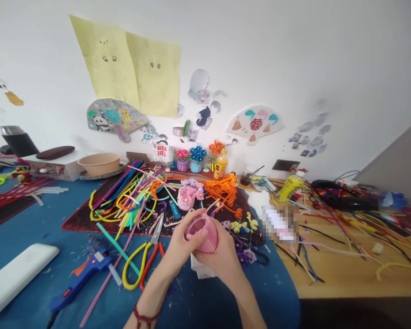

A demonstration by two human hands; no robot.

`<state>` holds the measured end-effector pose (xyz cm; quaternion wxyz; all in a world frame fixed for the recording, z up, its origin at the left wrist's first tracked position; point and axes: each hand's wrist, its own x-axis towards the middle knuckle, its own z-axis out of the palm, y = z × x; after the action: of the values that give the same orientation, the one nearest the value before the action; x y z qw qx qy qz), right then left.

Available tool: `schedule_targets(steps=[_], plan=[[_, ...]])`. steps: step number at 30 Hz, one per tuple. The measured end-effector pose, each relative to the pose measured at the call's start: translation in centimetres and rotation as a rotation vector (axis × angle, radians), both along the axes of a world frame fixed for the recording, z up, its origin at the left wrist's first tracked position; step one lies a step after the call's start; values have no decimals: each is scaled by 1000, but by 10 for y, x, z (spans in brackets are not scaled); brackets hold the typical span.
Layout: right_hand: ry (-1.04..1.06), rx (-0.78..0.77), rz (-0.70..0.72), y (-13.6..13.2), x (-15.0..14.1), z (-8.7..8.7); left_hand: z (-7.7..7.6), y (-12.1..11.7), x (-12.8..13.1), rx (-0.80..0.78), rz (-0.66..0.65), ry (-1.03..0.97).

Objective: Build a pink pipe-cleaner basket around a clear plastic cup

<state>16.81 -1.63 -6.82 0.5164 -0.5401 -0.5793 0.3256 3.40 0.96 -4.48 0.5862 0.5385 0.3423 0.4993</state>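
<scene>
A pink ribbed pot made of pipe cleaners [208, 240] is held up between both hands, tilted so that its hollow opening faces me. My left hand [184, 242] grips its left rim, the thumb across the front edge. Wrapped round its right side is my right hand [223, 249]. A pink pipe cleaner end sticks out above the pot. Just behind stands a finished pink pot with pink flowers [186, 195]. Scissors [156, 230] with yellow and red handles lie left of my hands. Beneath the hands is a piece of white tissue [202, 268].
A blue glue gun [84, 274] and a white case [18, 278] lie at the left. Loose pipe cleaners [128, 196] pile up on the dark mat, with orange ones [222, 192] opposite. Purple flowers [245, 253] lie by my right hand. Bottles and flower pots [196, 165] line the wall.
</scene>
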Motion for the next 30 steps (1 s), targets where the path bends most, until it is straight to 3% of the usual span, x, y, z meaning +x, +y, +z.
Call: schedule_targets(steps=[2,5,10,13,18,30], plan=[[86,-59,107,-3,2,2,-1,4,0,-96,5,-44],[419,-134,307,-10,6,2,-3,9,-2,-215,-26,-118],[855,-272,417,-17,4,3,2,18,-9,-264,-129,-183],[921,-252,480,-15,0,3,7,23,-14,-247,-196,-171],[969,-262,403,-11,-6,0,11,28,-18,-194,-218,-133],[1031,-262,472,-12,-9,-14,8,28,-16,-190,-245,-125]])
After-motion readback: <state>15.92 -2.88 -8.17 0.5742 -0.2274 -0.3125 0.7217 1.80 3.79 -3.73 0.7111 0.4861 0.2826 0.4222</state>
